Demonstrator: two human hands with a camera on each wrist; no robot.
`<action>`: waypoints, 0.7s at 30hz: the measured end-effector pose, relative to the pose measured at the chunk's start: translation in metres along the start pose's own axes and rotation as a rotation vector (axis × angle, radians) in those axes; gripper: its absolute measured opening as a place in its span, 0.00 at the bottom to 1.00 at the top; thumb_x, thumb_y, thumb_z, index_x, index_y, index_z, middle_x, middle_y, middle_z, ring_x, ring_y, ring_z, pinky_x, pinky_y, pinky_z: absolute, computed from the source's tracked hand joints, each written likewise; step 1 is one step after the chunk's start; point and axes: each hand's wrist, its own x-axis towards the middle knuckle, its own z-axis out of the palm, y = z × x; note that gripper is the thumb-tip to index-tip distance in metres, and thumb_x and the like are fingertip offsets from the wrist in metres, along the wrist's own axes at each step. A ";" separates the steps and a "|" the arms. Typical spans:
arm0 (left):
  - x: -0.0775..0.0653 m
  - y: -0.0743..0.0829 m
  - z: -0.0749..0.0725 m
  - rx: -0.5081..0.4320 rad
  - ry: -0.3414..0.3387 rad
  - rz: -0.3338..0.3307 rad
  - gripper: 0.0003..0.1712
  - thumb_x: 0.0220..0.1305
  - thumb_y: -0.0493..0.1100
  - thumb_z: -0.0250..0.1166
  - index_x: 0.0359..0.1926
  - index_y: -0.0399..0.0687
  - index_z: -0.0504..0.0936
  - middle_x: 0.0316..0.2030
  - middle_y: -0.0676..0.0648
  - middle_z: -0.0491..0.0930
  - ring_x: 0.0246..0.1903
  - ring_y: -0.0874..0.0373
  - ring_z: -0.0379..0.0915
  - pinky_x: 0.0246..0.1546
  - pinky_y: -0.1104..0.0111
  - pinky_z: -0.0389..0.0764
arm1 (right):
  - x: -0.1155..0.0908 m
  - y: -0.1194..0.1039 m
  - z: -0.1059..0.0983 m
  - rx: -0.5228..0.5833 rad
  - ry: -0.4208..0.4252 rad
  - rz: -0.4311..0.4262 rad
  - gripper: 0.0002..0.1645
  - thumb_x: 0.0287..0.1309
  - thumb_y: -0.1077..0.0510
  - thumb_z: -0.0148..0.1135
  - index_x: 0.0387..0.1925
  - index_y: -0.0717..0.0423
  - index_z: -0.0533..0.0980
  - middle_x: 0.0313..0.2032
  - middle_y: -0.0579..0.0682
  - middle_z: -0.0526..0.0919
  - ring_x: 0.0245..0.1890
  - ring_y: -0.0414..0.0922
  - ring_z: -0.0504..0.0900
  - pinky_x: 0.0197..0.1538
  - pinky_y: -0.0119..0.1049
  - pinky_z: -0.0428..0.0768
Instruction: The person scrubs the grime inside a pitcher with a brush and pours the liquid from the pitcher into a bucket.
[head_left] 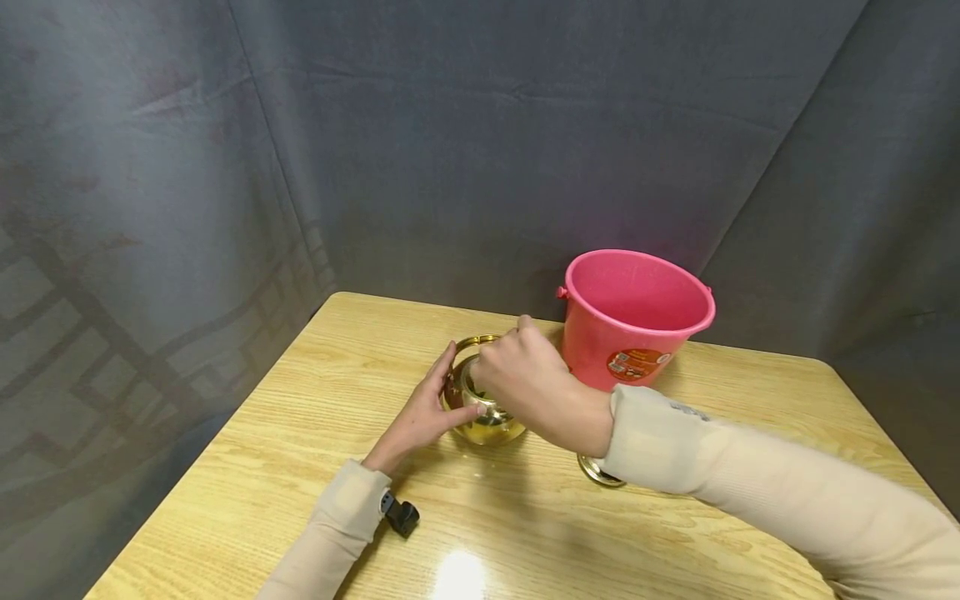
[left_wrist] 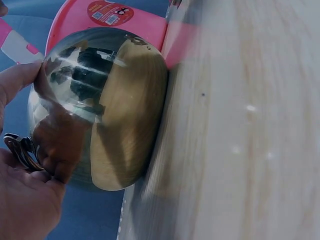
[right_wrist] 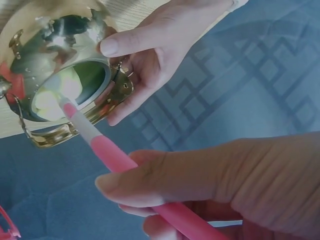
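Observation:
A shiny gold metal kettle (head_left: 491, 432) stands on the table with its round mouth uncovered and its hoop handle folded to the side. My left hand (head_left: 427, 408) holds the kettle from the left, thumb on the near side of the body and fingers on the far side. My right hand (head_left: 532, 375) is above the mouth and grips a brush with a pink-and-white handle (right_wrist: 112, 152). In the right wrist view, the brush's pale greenish head (right_wrist: 60, 90) is inside the kettle, partly hidden by the rim.
A pink bucket (head_left: 600, 354) with a red label stands behind and right of the kettle. Under my right sleeve lies a round gold-rimmed piece (head_left: 597, 475), perhaps a lid, partly covered. Grey curtain (head_left: 480, 167) hangs behind the wooden table (head_left: 315, 417).

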 end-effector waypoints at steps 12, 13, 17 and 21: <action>0.000 -0.001 0.001 0.000 0.009 0.013 0.62 0.55 0.52 0.74 0.77 0.52 0.40 0.75 0.44 0.41 0.69 0.43 0.52 0.68 0.55 0.52 | -0.010 0.003 0.006 0.031 0.042 0.049 0.17 0.46 0.66 0.63 0.10 0.46 0.73 0.09 0.43 0.66 0.11 0.40 0.62 0.21 0.33 0.67; 0.000 -0.001 0.001 0.000 0.009 0.014 0.62 0.54 0.52 0.74 0.77 0.52 0.40 0.75 0.44 0.40 0.69 0.43 0.51 0.68 0.55 0.52 | -0.011 0.003 0.007 0.035 0.041 0.054 0.18 0.46 0.66 0.63 0.09 0.46 0.73 0.09 0.44 0.65 0.11 0.40 0.62 0.21 0.33 0.67; 0.001 -0.001 0.001 -0.001 0.008 0.005 0.62 0.54 0.51 0.74 0.77 0.52 0.40 0.75 0.45 0.40 0.70 0.43 0.50 0.69 0.57 0.51 | -0.016 0.003 0.009 0.063 0.060 0.070 0.18 0.45 0.67 0.64 0.09 0.48 0.72 0.08 0.45 0.64 0.11 0.41 0.64 0.20 0.35 0.68; 0.000 0.000 0.001 0.000 0.011 -0.002 0.63 0.54 0.51 0.74 0.77 0.52 0.40 0.75 0.44 0.40 0.70 0.44 0.50 0.69 0.57 0.51 | -0.019 0.002 0.012 0.079 0.086 0.077 0.17 0.43 0.68 0.65 0.10 0.48 0.72 0.08 0.46 0.64 0.10 0.43 0.65 0.20 0.36 0.69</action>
